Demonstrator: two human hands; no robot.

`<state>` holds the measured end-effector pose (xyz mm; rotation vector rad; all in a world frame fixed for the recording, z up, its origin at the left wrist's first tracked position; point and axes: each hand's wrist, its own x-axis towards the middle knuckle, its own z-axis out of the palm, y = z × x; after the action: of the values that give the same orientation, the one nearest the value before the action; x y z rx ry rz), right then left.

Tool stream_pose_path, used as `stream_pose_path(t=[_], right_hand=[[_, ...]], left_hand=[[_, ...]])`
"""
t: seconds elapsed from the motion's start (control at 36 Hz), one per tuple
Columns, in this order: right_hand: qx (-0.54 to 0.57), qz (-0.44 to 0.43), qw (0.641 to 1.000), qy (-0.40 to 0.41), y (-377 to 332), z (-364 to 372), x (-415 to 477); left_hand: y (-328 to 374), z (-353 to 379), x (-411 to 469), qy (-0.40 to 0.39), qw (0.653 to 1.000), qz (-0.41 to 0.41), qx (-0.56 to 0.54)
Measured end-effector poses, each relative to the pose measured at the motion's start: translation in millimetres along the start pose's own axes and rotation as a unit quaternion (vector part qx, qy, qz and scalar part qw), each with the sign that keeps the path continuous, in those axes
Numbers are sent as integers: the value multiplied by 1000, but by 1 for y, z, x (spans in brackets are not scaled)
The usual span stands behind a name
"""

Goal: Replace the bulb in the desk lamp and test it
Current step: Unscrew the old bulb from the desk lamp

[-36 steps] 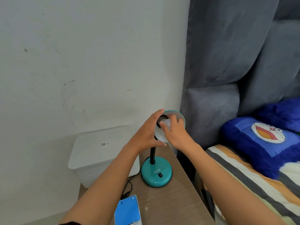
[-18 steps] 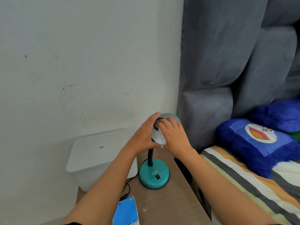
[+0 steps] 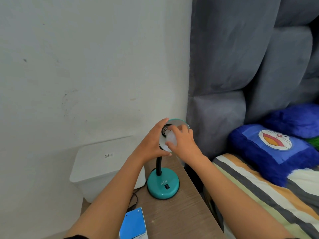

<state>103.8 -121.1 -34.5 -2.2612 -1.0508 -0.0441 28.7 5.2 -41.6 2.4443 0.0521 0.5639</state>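
A teal desk lamp stands on the wooden bedside table, with its round base (image 3: 163,184) and black switch facing me. Its shade (image 3: 179,123) is tilted toward me. My left hand (image 3: 151,142) grips the shade's left rim. My right hand (image 3: 183,141) holds a white bulb (image 3: 171,138) by its globe, fingers curled round it. The bulb's metal base sits at the dark socket (image 3: 166,129) inside the shade. A blue bulb box (image 3: 133,225) lies at the table's near edge.
A white plastic bin (image 3: 103,164) sits left of the table (image 3: 181,214) against the wall. A black cord runs off behind the lamp base. To the right are a grey padded headboard (image 3: 241,66), a striped bed and a blue cartoon pillow (image 3: 274,149).
My right hand has shifted its hold round the bulb, and more of the white globe now shows below my fingers. My left hand stays on the shade.
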Motion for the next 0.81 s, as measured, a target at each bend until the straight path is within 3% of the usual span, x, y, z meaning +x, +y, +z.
stream_pose_path(t=[0.08, 0.22, 0.42, 0.61, 0.81], right_hand=[[13, -10, 1000, -4, -3, 5, 0], [99, 119, 987, -35, -9, 7, 7], [-148, -10, 989, 28, -4, 4, 1], [41, 108, 993, 0, -13, 8, 4], [-67, 19, 997, 20, -9, 3, 3]], left_hand=[[0, 0, 0, 2, 1000, 3, -4], [-5, 0, -1, 4, 1000, 7, 0], [-9, 2, 0, 2, 1000, 15, -5], [-9, 1, 2, 9, 1000, 11, -5], [-11, 2, 2, 16, 1000, 13, -16]])
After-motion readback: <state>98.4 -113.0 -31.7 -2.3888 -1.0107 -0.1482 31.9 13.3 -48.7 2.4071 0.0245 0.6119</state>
